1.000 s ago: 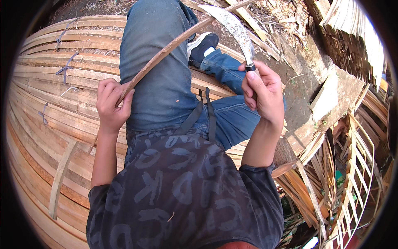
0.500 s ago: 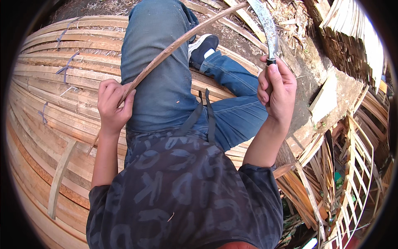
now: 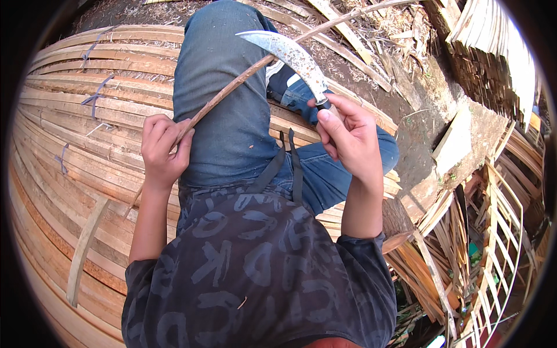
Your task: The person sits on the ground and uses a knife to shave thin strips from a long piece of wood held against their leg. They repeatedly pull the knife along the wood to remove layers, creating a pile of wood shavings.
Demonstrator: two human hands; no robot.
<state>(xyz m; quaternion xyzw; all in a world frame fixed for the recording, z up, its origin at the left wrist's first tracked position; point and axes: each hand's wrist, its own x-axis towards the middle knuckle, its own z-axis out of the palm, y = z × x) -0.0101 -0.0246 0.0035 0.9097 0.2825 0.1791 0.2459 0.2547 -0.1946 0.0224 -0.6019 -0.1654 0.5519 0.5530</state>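
My left hand is closed around a long, thin brown stick, just beside my left thigh. From my fist the stick slants up and to the right, past my knee toward the top edge; its thin tail end shows below, near my forearm. In my right hand is a sickle with a dark handle and a curved, speckled metal blade. The blade arcs over to the left and crosses the stick in the picture, its tip pointing left above my thigh. Whether blade and stick touch, I cannot tell.
Bundled wooden strips, tied with bluish cords, lie under me and to the left. A loose short slat rests across them. At the upper right stands a stack of thin boards. Split strips lean at the lower right, beside a stone slab.
My right hand has come left and slightly down with the sickle, and the blade has swung from upright to leftward across the stick. The stick has tilted lower, toward the right.
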